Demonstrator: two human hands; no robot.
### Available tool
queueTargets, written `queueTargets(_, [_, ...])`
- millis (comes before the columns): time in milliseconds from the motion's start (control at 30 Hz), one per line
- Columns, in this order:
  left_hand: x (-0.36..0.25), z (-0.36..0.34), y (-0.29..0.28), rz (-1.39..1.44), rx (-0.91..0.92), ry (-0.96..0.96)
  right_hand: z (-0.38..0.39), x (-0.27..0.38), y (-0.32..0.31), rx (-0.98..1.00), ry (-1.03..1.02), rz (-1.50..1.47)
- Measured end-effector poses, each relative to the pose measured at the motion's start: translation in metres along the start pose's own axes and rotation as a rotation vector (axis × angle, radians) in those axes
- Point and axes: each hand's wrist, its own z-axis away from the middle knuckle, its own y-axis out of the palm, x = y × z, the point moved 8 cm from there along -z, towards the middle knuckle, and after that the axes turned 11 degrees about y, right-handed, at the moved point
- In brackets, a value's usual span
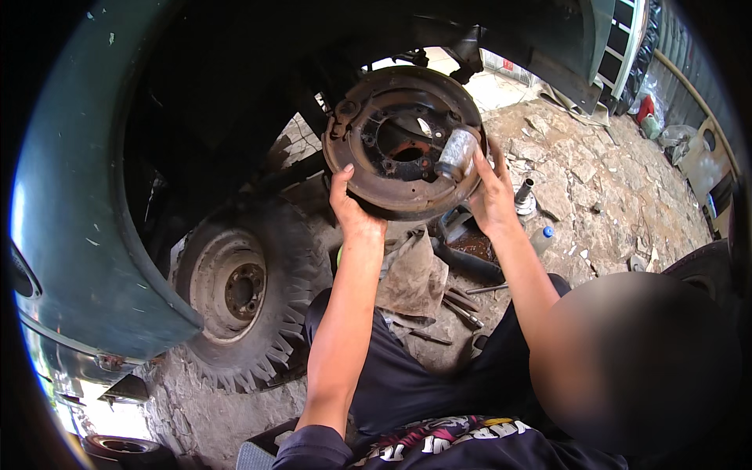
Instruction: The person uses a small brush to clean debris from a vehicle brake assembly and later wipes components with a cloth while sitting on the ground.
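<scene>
Stone floor (pixel 580 168), two o'clock; rusty disc (pixel 392 186), twelve.
Left fingers (pixel 342 185), right fingers (pixel 491 178) grip disc; slackening could drop silvery cylinder (pixel 457 150).

The round plate (pixel 395 190) is matt, rust-brown metal; the silvery cylinder (pixel 458 149) has a mottled sheen. Glossy green paint coats the body panel (pixel 90 204). The tyre (pixel 291 266) is dull, deeply ridged rubber, the wheel rim (pixel 205 276) dusty metal; the rag (pixel 417 276) is matt cloth, the stone ground (pixel 619 192) rough.

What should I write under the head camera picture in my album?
Left hand and right hand hold up a rusty round part beside a green vehicle.
</scene>
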Motion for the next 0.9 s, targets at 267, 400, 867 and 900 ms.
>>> queueTargets(267, [0.032, -0.014, -0.004, -0.009, -0.137, 0.015, -0.033, -0.02, -0.011, -0.155, 0.064, 0.048])
queueTargets(400, [0.028, -0.024, -0.014, -0.204, -0.076, 0.056, -0.052, -0.025, -0.021, -0.094, 0.071, -0.051])
queueTargets(867, [0.046, -0.059, -0.044, -0.235, -0.047, -0.104, -0.091, -0.023, -0.041, -0.044, 0.027, 0.005])
queueTargets(900, [0.048, -0.059, -0.047, -0.237, -0.034, -0.116, -0.091, -0.023, -0.044, -0.053, 0.013, 0.003])
